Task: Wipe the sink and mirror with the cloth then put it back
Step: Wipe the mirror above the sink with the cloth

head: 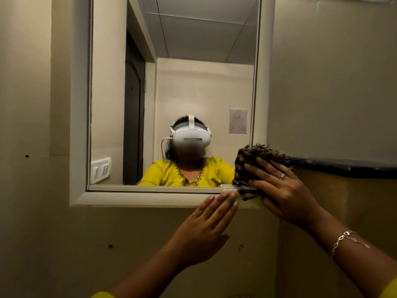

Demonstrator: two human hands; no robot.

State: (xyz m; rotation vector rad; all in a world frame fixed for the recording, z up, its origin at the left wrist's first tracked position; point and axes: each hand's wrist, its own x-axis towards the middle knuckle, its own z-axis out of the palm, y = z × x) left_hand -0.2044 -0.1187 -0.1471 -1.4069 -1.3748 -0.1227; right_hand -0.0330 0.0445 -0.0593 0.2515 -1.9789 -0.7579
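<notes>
A wall mirror [193, 82] in a pale frame fills the upper middle of the head view. My right hand [281, 190] presses a dark striped, fringed cloth [247, 166] flat against the mirror's lower right corner and frame. My left hand [206, 229] rests flat with fingers together on the wall just under the frame's bottom edge, its fingertips touching the frame next to the cloth. The sink is out of view.
A dark ledge [348, 166] runs along the right wall at cloth height. The mirror reflects a person in a yellow top wearing a white headset, a dark doorway and a switch plate. Beige wall [43, 233] surrounds the mirror.
</notes>
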